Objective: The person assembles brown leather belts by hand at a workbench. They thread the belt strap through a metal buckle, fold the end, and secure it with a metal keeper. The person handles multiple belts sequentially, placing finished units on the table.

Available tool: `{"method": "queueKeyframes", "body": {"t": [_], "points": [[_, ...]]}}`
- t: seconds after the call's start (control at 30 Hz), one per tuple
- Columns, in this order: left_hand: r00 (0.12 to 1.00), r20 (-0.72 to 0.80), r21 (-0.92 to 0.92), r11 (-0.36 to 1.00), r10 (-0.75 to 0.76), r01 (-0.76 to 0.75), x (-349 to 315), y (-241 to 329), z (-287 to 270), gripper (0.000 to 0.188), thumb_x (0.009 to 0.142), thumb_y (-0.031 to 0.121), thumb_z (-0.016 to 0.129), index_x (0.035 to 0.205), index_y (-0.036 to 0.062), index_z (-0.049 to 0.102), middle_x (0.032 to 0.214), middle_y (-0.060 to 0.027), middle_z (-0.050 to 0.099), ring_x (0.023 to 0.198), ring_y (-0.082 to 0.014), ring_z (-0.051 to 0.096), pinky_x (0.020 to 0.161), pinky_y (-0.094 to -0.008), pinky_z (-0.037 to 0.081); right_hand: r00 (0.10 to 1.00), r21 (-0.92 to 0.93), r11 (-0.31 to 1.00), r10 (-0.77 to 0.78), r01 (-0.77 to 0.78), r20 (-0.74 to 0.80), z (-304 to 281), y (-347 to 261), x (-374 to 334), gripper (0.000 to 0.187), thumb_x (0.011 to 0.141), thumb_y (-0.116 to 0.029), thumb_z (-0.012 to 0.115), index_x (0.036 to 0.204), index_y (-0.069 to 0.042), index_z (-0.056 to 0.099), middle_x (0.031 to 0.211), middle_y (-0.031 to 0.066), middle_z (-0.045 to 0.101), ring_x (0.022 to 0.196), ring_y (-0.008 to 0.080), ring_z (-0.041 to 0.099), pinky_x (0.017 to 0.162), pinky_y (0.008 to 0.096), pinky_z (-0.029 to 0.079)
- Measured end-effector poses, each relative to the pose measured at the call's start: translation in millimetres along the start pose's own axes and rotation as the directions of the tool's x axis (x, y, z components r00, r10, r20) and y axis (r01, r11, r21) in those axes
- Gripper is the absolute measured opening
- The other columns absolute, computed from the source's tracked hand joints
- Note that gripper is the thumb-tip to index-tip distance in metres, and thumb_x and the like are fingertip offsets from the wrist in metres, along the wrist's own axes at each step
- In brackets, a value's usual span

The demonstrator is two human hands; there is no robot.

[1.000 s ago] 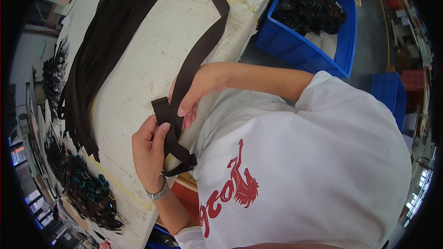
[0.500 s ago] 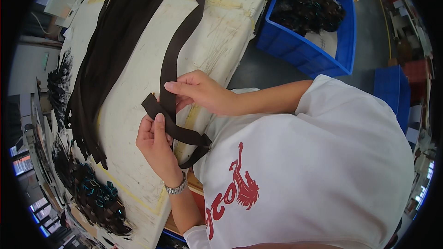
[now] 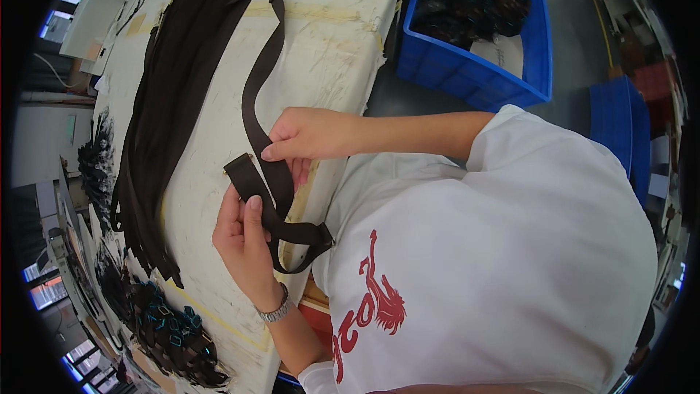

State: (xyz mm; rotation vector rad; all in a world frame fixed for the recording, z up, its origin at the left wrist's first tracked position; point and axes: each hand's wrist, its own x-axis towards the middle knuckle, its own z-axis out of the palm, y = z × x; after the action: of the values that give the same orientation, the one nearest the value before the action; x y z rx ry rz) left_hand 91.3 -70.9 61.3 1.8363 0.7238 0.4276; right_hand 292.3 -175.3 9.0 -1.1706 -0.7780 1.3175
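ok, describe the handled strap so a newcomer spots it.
Start at the white table, by its edge near the white shirt. There the left hand and right hand hold the dark brown strap. Unlike the bundled strips, it's single and looped.

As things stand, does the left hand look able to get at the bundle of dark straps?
Probably yes: only light tabletop shows between the left hand and the bundle of dark straps. The hand pinches a single strap, though, and may need to release it first.
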Motion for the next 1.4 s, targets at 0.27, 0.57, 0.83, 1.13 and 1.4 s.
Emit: {"method": "queueKeyframes", "body": {"t": [0.27,0.57,0.83,1.13,1.4], "points": [[0.994,0.105,0.132,0.991,-0.009,-0.005,4.3,-2.8,-2.8,0.040,0.104,0.008,0.064,0.143,-0.0036,0.062,0.073,0.0031,0.058,0.059,-0.0020,0.043,0.053,-0.0217,0.033,0.991,0.134,0.991,-0.001,-0.017,0.133,-5.6,12.7,12.4,0.034,0.108,-0.025,0.058,0.094,0.005,0.068,0.088,0.0157,0.075,0.081,0.0233,0.076,0.079,0.0351,0.062],[0.991,0.126,0.067,0.997,-0.049,0.040,9.4,-15.8,-4.2,0.049,0.104,0.009,0.066,0.149,-0.0068,0.053,0.072,0.0030,0.062,0.057,-0.0010,0.046,0.050,-0.0204,0.033,0.984,0.108,0.992,0.044,-0.063,0.172,-12.1,12.7,12.8,0.028,0.103,-0.020,0.061,0.089,0.004,0.065,0.090,0.0160,0.073,0.083,0.0241,0.076,0.081,0.0357,0.062],[0.983,0.156,0.006,0.996,-0.093,0.093,11.7,-15.0,-6.4,0.045,0.105,0.013,0.067,0.144,-0.0074,0.058,0.073,0.0039,0.065,0.055,0.0000,0.046,0.049,-0.0197,0.034,0.973,0.125,0.989,0.050,-0.080,0.225,-13.7,13.1,13.7,0.018,0.095,-0.011,0.063,0.098,0.006,0.070,0.091,0.0120,0.075,0.083,0.0198,0.076,0.082,0.0313,0.062],[0.984,0.138,-0.036,0.992,-0.112,0.118,11.6,-15.8,-3.9,0.043,0.104,0.010,0.068,0.144,-0.0053,0.061,0.068,0.0061,0.057,0.056,0.0005,0.043,0.049,-0.0199,0.030,0.968,0.130,0.989,0.035,-0.069,0.250,-17.1,18.4,15.4,0.018,0.093,-0.008,0.065,0.099,0.007,0.072,0.092,0.0119,0.076,0.083,0.0184,0.076,0.084,0.0309,0.062],[0.982,0.137,-0.023,0.990,-0.133,0.138,10.9,-13.6,-3.1,0.042,0.104,0.011,0.068,0.143,-0.0049,0.062,0.070,0.0061,0.058,0.056,0.0005,0.043,0.050,-0.0200,0.031,0.965,0.134,0.987,0.051,-0.088,0.257,-17.4,20.6,17.1,0.019,0.093,-0.008,0.064,0.101,0.007,0.072,0.096,0.0121,0.077,0.087,0.0183,0.076,0.086,0.0317,0.062]]}}
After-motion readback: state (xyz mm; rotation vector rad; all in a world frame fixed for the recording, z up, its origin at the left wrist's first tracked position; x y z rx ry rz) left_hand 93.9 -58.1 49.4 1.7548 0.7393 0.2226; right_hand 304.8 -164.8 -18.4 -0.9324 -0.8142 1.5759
